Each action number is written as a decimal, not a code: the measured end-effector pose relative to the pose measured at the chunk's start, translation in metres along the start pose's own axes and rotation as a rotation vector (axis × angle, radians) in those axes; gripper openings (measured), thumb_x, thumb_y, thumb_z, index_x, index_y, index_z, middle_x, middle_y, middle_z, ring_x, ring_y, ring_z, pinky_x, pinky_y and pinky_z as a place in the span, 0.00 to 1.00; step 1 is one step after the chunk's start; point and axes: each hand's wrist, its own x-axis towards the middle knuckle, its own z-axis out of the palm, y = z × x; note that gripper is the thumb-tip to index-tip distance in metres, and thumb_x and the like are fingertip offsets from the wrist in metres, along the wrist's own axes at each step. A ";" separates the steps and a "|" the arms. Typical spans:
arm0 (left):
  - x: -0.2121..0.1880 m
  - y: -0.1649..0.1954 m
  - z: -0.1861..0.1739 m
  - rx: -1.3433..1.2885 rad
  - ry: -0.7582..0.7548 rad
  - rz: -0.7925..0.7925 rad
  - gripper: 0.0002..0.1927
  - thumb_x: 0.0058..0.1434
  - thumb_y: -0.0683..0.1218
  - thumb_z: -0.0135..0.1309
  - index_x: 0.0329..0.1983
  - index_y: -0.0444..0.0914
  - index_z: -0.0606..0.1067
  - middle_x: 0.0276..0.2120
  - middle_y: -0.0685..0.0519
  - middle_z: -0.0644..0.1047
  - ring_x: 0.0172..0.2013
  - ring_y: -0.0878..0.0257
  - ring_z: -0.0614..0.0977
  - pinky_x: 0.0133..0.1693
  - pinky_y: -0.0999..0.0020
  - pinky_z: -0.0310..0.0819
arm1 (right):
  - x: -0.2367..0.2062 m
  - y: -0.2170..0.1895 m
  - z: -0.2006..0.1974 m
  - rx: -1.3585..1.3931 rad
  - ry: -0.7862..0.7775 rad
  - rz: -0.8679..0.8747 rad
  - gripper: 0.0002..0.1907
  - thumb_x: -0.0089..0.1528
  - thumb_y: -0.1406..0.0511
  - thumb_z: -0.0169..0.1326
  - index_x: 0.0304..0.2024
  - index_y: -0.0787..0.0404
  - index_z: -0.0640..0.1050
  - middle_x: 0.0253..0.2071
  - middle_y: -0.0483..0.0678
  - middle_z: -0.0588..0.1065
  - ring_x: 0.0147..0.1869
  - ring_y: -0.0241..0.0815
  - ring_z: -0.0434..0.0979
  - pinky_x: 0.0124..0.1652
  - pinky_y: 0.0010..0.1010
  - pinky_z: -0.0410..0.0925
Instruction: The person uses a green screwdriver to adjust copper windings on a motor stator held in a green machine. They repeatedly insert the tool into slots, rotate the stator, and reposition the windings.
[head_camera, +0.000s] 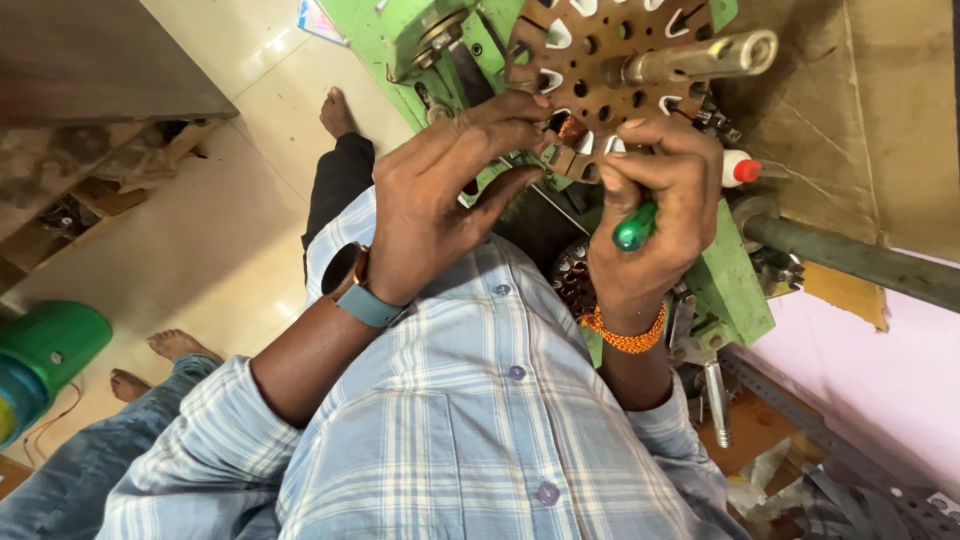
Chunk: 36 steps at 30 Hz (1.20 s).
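— What is sitting around the person here?

— A pale tiled floor (230, 220) is running under everything, with a wooden shelf (90, 150) and a green tub (45, 350) off to one side. A green machine (735, 290) is standing in front of the person, and a grey bar (860, 262) is reaching away from it along a pink wall (880, 380).

— And the hands?

— Both are working at a brown slotted disc (600, 60) mounted on the machine, at its lower rim. The left hand (440, 200) is pinching at a slot, fingers drawn narrow with the thumb spread below. The right hand (660, 200) is curling closed around a green-handled tool (634, 228); its tip is hidden behind the fingers.

— How should that be done well?

— I would judge that the left fingers should be steadying the rim while the tool is pressing gently along the slot, not across it.

— Which way is the disc pointing?

— Its flat face is turning toward the person, and the metal shaft (700, 58) through its middle is running outward and sideways. A small white bottle with a red cap (740, 170) is lying just beside the right hand.
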 end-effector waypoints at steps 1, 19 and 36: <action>0.000 0.000 -0.001 0.021 -0.007 -0.008 0.17 0.67 0.42 0.68 0.56 0.42 0.76 0.60 0.56 0.79 0.54 0.61 0.84 0.51 0.70 0.80 | -0.003 0.001 0.002 0.018 0.009 0.007 0.09 0.76 0.66 0.57 0.47 0.66 0.73 0.48 0.52 0.75 0.49 0.43 0.78 0.48 0.31 0.74; -0.011 -0.001 -0.008 0.140 -0.011 0.008 0.18 0.67 0.33 0.61 0.56 0.43 0.76 0.55 0.58 0.79 0.39 0.59 0.82 0.41 0.68 0.76 | -0.044 0.008 0.017 0.202 0.134 0.004 0.11 0.75 0.67 0.57 0.41 0.69 0.72 0.40 0.57 0.80 0.42 0.44 0.85 0.40 0.28 0.78; 0.008 0.002 -0.060 0.427 -0.272 0.262 0.17 0.68 0.37 0.59 0.59 0.42 0.76 0.61 0.57 0.77 0.38 0.60 0.81 0.38 0.65 0.75 | -0.074 -0.025 0.083 -0.034 0.316 -0.011 0.08 0.66 0.83 0.52 0.41 0.70 0.70 0.42 0.57 0.75 0.39 0.43 0.77 0.35 0.31 0.73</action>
